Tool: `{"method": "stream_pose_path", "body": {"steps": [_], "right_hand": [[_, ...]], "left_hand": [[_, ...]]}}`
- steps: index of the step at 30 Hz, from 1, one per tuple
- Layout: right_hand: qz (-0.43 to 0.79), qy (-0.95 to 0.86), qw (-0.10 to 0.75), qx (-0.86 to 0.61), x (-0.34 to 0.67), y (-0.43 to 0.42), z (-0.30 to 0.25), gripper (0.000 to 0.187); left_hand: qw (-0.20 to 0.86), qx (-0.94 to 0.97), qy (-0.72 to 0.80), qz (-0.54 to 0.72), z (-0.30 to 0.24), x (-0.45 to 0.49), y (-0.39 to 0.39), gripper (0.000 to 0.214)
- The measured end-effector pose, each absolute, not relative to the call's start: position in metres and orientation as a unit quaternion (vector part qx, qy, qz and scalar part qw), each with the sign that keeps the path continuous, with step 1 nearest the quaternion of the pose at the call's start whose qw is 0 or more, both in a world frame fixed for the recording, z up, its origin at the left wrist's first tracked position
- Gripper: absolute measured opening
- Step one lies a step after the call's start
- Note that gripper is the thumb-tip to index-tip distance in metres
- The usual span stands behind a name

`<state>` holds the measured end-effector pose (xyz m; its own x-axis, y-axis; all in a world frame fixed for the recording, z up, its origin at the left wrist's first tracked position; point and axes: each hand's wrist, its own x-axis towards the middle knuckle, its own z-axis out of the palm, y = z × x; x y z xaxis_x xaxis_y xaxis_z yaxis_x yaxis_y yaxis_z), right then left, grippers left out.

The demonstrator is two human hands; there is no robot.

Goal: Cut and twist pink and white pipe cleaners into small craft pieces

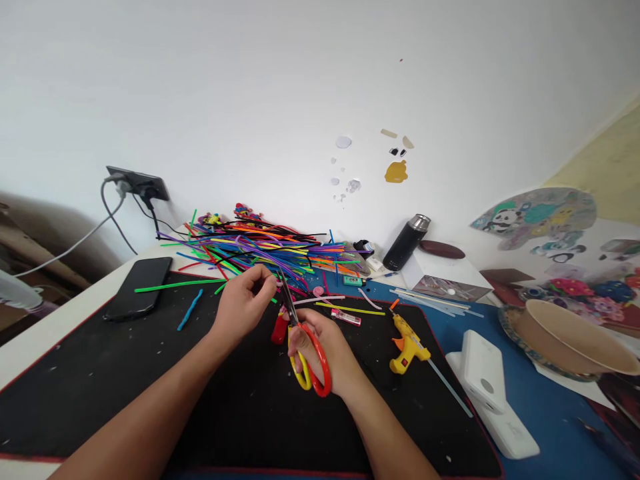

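Note:
In the middle of the head view, my right hand [327,347] grips scissors [291,310] with one red and one yellow handle loop. Their blades point up and away from me, beside the fingers of my left hand [245,299]. That hand is closed in a pinch; whatever lies between its fingertips is too small and hidden to name. A small red object [279,329] lies on the black mat just left of the scissors, partly covered. Beyond both hands spreads a heap of colourful pipe cleaners [260,253].
A phone [140,288] and a short blue twisted piece [190,310] lie left. Rightward are a pink lighter [346,317], a yellow glue gun [410,347], glue sticks [435,301], white devices [484,373] and a bowl [575,337]. A black thermos [406,243] leans behind.

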<state>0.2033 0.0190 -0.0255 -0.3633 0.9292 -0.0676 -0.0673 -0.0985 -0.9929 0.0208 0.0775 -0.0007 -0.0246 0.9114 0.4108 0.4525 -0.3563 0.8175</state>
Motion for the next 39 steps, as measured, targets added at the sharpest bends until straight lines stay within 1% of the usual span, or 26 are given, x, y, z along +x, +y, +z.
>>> {"method": "stream_pose_path", "body": {"steps": [3, 9, 15, 20, 23, 27, 29, 31, 33, 36, 39], "right_hand": [[0.640, -0.520, 0.396, -0.404, 0.202, 0.019, -0.021, 0.081], [0.661, -0.487, 0.398, -0.410, 0.200, 0.017, -0.010, 0.066], [0.693, -0.458, 0.379, -0.407, 0.198, 0.016, -0.008, 0.062], [0.708, -0.453, 0.408, -0.357, 0.201, 0.015, -0.010, 0.058], [0.715, -0.444, 0.435, -0.320, 0.203, 0.015, -0.013, 0.062], [0.710, -0.437, 0.454, -0.314, 0.205, 0.015, -0.013, 0.079], [0.715, -0.438, 0.449, -0.309, 0.206, 0.015, -0.010, 0.091], [0.730, -0.446, 0.433, -0.285, 0.206, 0.014, -0.007, 0.098], [0.743, -0.454, 0.413, -0.267, 0.205, 0.013, -0.005, 0.097], [0.745, -0.448, 0.406, -0.283, 0.204, 0.013, -0.004, 0.091], [0.710, -0.441, 0.442, -0.326, 0.205, 0.015, -0.004, 0.083]], "left_hand": [[0.237, 0.655, 0.517, 0.497, 0.000, 0.021, 0.078, 0.027], [0.243, 0.652, 0.512, 0.503, -0.001, 0.021, 0.078, 0.027], [0.248, 0.650, 0.508, 0.507, -0.001, 0.020, 0.077, 0.026], [0.252, 0.647, 0.509, 0.509, 0.001, 0.020, 0.076, 0.027], [0.263, 0.631, 0.510, 0.522, 0.000, 0.019, 0.077, 0.028], [0.296, 0.608, 0.496, 0.544, -0.001, 0.018, 0.080, 0.029], [0.311, 0.601, 0.488, 0.551, -0.002, 0.018, 0.081, 0.029], [0.321, 0.598, 0.481, 0.556, -0.002, 0.017, 0.082, 0.030], [0.325, 0.595, 0.478, 0.558, -0.002, 0.017, 0.082, 0.031], [0.325, 0.592, 0.479, 0.560, -0.002, 0.017, 0.083, 0.032], [0.329, 0.593, 0.473, 0.562, -0.003, 0.017, 0.083, 0.031]]}}
